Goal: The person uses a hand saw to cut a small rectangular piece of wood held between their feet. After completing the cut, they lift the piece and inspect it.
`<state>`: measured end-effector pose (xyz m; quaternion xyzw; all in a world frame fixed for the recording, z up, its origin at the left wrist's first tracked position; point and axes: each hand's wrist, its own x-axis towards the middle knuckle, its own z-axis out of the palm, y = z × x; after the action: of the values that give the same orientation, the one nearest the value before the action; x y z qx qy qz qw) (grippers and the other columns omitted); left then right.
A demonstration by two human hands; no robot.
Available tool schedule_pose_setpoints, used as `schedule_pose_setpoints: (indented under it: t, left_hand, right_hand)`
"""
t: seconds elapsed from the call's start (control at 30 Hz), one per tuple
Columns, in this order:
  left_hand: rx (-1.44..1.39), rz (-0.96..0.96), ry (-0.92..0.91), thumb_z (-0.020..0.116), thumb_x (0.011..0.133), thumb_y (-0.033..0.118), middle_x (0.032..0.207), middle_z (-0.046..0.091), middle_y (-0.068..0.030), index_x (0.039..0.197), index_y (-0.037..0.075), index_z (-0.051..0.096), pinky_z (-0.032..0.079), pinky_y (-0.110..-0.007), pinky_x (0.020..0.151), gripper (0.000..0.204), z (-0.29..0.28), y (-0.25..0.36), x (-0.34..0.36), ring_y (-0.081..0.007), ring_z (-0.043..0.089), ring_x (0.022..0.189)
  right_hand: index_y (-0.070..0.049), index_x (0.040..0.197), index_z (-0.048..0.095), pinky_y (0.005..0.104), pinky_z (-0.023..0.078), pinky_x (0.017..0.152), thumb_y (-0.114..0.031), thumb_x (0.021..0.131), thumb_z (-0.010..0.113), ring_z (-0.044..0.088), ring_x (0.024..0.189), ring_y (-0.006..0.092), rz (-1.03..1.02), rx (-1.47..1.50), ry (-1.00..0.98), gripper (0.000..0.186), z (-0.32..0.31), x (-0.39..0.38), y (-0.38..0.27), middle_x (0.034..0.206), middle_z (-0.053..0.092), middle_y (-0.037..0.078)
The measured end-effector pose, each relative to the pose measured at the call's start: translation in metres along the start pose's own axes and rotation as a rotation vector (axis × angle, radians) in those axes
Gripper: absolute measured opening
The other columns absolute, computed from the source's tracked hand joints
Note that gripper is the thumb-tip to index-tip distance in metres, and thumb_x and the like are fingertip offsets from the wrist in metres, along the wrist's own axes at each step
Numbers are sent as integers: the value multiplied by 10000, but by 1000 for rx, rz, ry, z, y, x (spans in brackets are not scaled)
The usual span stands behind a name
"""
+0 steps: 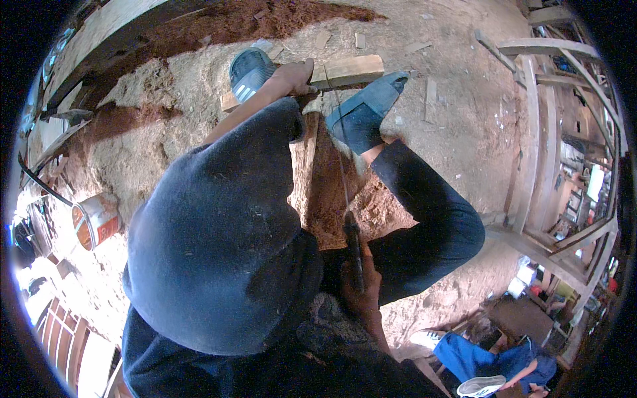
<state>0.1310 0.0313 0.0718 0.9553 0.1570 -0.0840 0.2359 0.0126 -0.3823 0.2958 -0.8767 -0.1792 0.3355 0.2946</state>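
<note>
A pale wooden block (355, 69) lies crosswise on the ground between my feet. My left hand (290, 79) is closed over it, just left of the thin blade; the undersides of the fingers are hidden. In my right hand (363, 285), close to my body, is the dark handle of a saw (351, 232). Its narrow blade, seen nearly edge-on, runs away from me and crosses the block beside my left hand. My left sandal (251, 73) and my right shoe (371, 106) are against the block. A longer piece of wood (304, 166) stretches from the block toward me.
Reddish sawdust (265, 26) and wood scraps (430, 99) litter the ground. A large beam (106, 43) lies at far left, with a tin can (96, 222) below it. Timber framing (531, 132) stands on the right. At lower right sits another person in blue trousers (474, 358).
</note>
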Motion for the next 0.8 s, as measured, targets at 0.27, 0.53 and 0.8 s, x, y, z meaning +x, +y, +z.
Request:
schedule_pose_setpoints:
  t: [0.27,0.53,0.8]
  left_hand:
    - [-12,-42,-39,733,780,437,1025,623,-253,1037,5,474,495,-503,828,566,5,-4,13,-447,613,995]
    - [-31,-33,-76,763,753,337,980,621,-269,1061,-6,413,483,-513,801,579,-2,-4,13,-461,605,968]
    - [-8,-49,-114,749,772,274,1046,628,-304,1132,-24,362,489,-502,866,607,-19,19,0,-463,602,1029]
  right_hand:
    - [-26,1440,385,324,513,816,35,870,522,636,1100,231,-222,20,58,590,7,28,-6,1209,616,263]
    - [-30,1431,402,309,501,833,26,869,527,627,1092,215,-98,183,-52,579,5,59,7,1189,629,233]
    - [-44,1451,375,292,494,821,38,863,493,665,968,246,-4,96,-191,605,2,75,3,1133,646,204]
